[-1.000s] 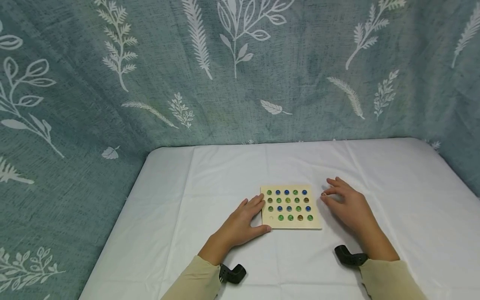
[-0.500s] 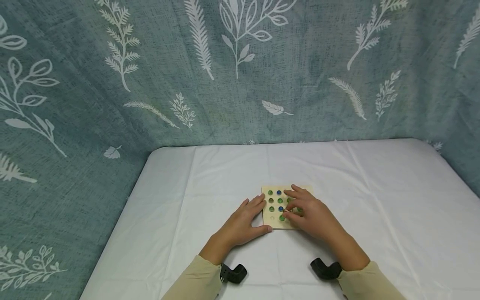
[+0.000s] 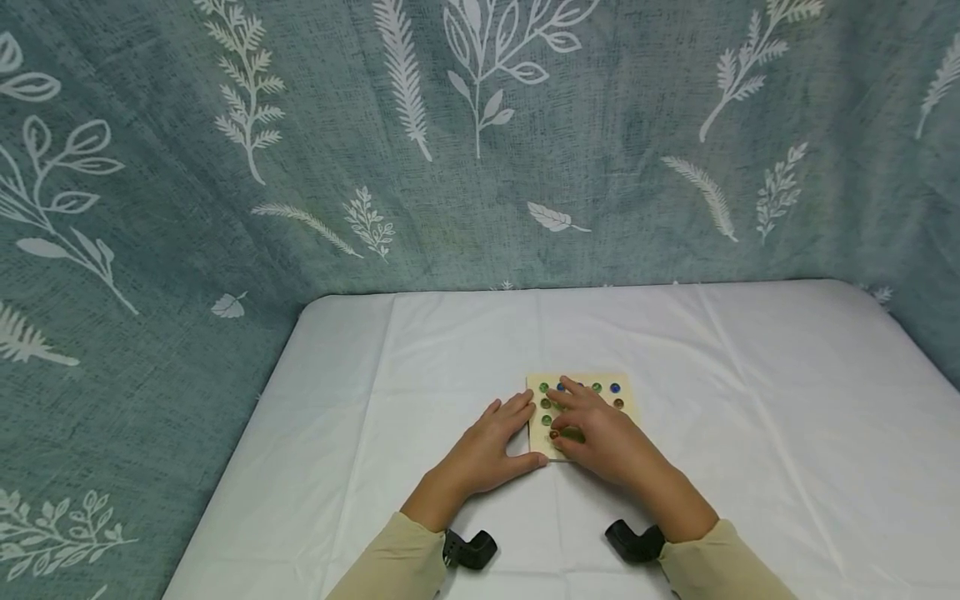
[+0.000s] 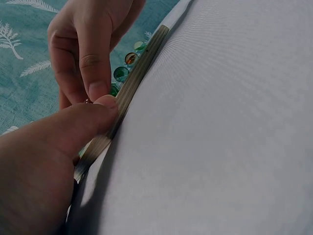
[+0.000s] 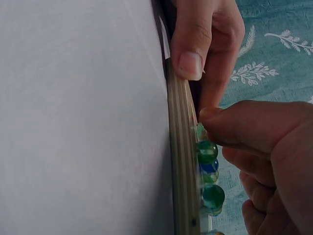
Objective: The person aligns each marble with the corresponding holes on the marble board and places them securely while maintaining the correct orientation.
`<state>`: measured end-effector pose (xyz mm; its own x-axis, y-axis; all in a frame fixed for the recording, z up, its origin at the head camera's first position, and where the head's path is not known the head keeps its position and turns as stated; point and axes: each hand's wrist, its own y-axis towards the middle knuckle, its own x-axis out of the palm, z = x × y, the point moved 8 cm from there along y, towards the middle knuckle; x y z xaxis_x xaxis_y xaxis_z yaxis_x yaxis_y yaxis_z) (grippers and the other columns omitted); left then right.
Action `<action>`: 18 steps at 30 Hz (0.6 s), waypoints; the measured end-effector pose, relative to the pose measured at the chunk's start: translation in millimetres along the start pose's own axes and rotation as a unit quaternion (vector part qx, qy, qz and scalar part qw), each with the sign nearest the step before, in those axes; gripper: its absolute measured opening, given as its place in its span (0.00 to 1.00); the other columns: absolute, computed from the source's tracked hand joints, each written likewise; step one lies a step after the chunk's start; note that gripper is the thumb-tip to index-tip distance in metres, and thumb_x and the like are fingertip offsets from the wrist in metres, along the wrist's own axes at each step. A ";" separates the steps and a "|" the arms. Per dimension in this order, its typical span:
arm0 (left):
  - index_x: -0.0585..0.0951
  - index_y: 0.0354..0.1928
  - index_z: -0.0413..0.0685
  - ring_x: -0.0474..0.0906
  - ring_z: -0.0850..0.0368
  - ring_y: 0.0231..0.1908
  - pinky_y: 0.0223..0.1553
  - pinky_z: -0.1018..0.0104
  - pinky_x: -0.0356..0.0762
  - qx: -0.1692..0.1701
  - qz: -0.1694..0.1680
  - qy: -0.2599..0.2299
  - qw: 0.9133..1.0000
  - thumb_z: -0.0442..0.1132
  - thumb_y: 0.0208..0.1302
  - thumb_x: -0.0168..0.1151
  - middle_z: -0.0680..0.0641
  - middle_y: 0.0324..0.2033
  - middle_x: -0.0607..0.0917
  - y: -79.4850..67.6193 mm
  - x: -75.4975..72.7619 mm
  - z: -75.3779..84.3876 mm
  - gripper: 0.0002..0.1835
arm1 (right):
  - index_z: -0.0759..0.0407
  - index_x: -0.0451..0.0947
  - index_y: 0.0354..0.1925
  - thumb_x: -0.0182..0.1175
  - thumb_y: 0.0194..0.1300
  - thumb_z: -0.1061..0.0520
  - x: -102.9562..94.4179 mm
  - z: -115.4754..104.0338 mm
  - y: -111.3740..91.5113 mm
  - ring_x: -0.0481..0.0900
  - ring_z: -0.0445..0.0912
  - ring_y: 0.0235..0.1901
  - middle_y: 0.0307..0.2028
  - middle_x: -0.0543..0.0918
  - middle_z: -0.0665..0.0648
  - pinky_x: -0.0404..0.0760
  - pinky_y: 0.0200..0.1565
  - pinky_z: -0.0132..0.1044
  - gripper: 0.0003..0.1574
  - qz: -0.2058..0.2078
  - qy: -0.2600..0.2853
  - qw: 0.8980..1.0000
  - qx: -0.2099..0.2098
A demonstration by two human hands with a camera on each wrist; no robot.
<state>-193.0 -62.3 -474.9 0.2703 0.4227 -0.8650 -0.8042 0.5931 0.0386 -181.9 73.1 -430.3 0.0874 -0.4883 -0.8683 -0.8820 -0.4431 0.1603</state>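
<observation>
A pale wooden board [image 3: 600, 377] lies on the white cloth, with rows of glass marbles in green, blue and brown sitting in its hollows. My left hand [image 3: 483, 450] rests at the board's near left corner, fingers straight along the left side and thumb against the front edge. Over the front row, my right hand [image 3: 607, 437] pinches a reddish-brown marble [image 3: 554, 434] between thumb and index finger, low at the left end. That hand covers much of the board in the head view. Green marbles [image 5: 207, 152] stand above the board's side in the right wrist view.
A white cloth [image 3: 420, 358] with fold lines covers the table. Behind and at the sides hangs a blue-green curtain [image 3: 420, 217] with white leaf prints. Black wrist cameras [image 3: 470, 550] sit at both sleeve cuffs.
My right hand has travelled left from beside the board to its front left hollow, carrying the pinched marble. The left hand keeps its place at the corner.
</observation>
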 end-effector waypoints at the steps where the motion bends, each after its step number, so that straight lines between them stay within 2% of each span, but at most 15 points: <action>1: 0.62 0.75 0.50 0.49 0.61 0.76 0.78 0.56 0.48 0.002 0.001 0.001 1.000 0.66 0.64 0.57 0.56 0.77 0.54 -0.1 0.0 0.3 0.44 | 0.49 0.87 0.36 0.71 0.59 0.57 0.7 -1.3 0.5 0.59 0.59 0.73 0.67 0.73 0.57 0.69 0.62 0.68 0.05 0.000 0.002 1.000 -0.004; 7: 0.62 0.75 0.48 0.49 0.61 0.76 0.78 0.56 0.48 0.010 0.004 0.003 1.000 0.65 0.65 0.58 0.54 0.77 0.55 -1.4 -0.5 0.1 0.43 | 0.49 0.88 0.35 0.69 0.60 0.57 5.0 -6.5 2.8 0.58 0.59 0.73 0.67 0.73 0.58 0.69 0.66 0.61 0.03 0.001 0.003 1.000 -0.021; 13: 0.62 0.75 0.48 0.49 0.61 0.76 0.78 0.56 0.48 0.013 0.007 -0.002 1.000 0.65 0.65 0.58 0.55 0.77 0.55 -1.5 -0.3 0.5 0.43 | 0.50 0.88 0.35 0.70 0.60 0.57 4.8 -5.5 1.8 0.58 0.59 0.73 0.67 0.74 0.58 0.69 0.66 0.61 0.03 0.006 -0.002 1.000 -0.017; 18: 0.62 0.75 0.48 0.50 0.61 0.76 0.78 0.56 0.49 0.012 0.006 -0.003 1.000 0.65 0.65 0.58 0.55 0.77 0.55 -0.8 0.0 0.1 0.43 | 0.51 0.88 0.37 0.70 0.60 0.54 0.9 -3.6 1.3 0.58 0.59 0.73 0.67 0.73 0.58 0.68 0.65 0.65 0.06 0.011 -0.001 1.000 -0.012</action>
<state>-192.3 -62.7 -474.9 0.2651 0.4341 -0.8610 -0.7940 0.6049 0.0605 -181.3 69.4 -429.2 0.0674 -0.4971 -0.8651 -0.8721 -0.4506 0.1910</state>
